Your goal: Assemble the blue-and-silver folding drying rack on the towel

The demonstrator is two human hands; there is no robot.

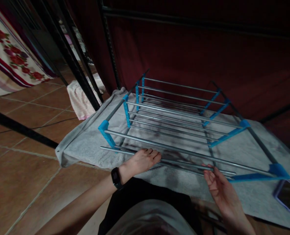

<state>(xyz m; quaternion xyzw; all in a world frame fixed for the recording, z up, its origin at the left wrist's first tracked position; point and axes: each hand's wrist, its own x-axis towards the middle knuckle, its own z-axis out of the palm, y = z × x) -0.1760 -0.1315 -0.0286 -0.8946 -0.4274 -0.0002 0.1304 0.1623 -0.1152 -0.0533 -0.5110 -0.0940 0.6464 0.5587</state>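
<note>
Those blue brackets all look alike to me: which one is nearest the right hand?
The front right blue bracket, beside the right hand; the others are farther back or on the left.

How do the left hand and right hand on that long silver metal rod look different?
The left hand has a black watch-like wristband; the right hand has none showing. The left hand shows its back, curled over the long silver metal rod; the right hand shows its palm and pinches the rod. Both hands hold the rod.

No legible text or numbers
</note>
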